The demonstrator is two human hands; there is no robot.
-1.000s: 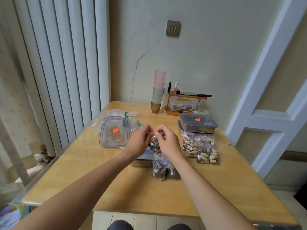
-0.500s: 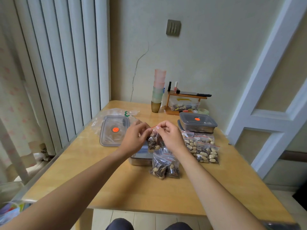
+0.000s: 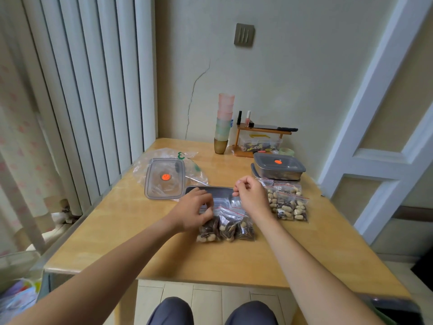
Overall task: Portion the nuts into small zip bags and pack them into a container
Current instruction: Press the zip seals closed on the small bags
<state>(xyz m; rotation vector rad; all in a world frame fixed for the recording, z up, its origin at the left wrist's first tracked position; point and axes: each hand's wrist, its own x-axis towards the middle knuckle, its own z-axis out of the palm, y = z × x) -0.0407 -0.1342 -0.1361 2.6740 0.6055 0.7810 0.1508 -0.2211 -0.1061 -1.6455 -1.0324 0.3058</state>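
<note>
- Head view: three filled zip bags (image 3: 226, 227) lay side by side on the table (image 3: 131, 231), just in front of the open metal container (image 3: 210, 191).
- Left hand (image 3: 192, 212) pinched the leftmost bag's top; right hand (image 3: 251, 198) hovered, fingers curled, apparently empty.
- More filled bags (image 3: 287, 202) lay to the right, beside a lidded container (image 3: 278, 168).
- Portioning appeared largely done; packing these bags remained.

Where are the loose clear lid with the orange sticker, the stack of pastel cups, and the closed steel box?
Loose clear lid with orange sticker (image 3: 165, 178): head view, centre.
Stack of pastel cups (image 3: 224, 120): head view, mid-stack.
Closed steel box (image 3: 278, 168): head view, grey lid.
</note>
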